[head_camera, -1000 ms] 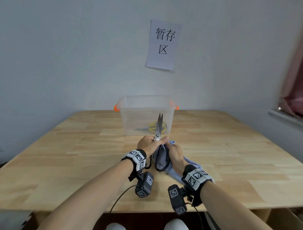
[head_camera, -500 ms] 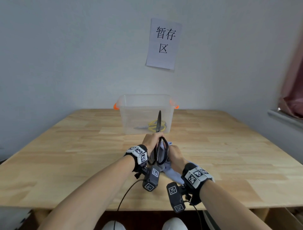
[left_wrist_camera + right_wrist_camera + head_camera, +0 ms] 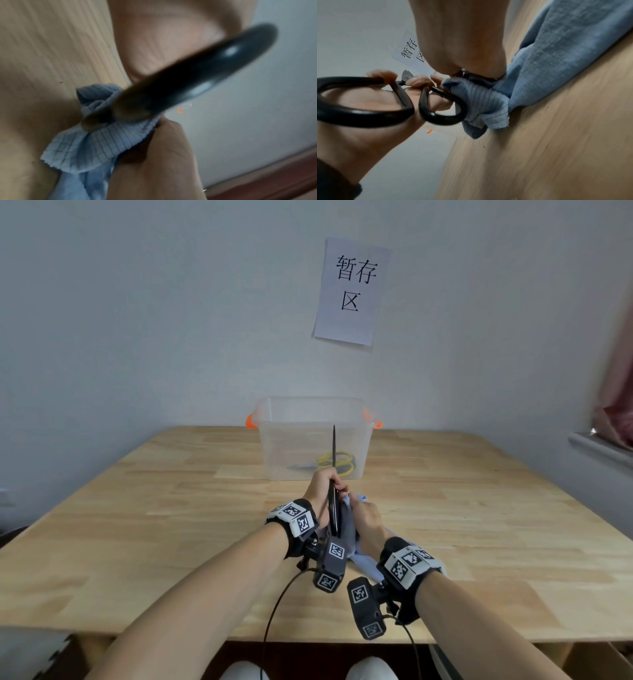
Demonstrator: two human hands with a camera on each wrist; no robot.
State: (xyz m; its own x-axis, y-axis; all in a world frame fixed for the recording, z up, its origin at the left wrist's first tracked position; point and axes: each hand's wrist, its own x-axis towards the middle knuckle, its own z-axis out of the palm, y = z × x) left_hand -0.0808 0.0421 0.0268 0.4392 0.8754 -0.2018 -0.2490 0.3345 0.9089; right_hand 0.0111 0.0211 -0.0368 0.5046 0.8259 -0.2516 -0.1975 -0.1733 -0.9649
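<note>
A: Where are the black-handled scissors (image 3: 333, 510)?
B: Held above the near middle of the worktop (image 3: 171, 525). The blades point up and far. They are seen edge-on as 1 thin line in front of the clear container (image 3: 274, 419).
A: Hands?
B: The left hand (image 3: 322, 487) is clamped round the shanks, just above the 2 handle loops. The right hand (image 3: 368, 518) is just right of it, fingers pinching a bunched blue cloth (image 3: 347, 529) against the smaller loop. The 2 hands are close together.
A: Rest of the cloth?
B: It trails near and right, lying on the worktop under the right wrist.
A: Surroundings?
B: The container has orange handles and stands far, by the wall (image 3: 137, 320). Yellow-handled scissors (image 3: 337, 462) lie on its floor. A paper sign (image 3: 352, 290) with 3 black characters hangs above.
</note>
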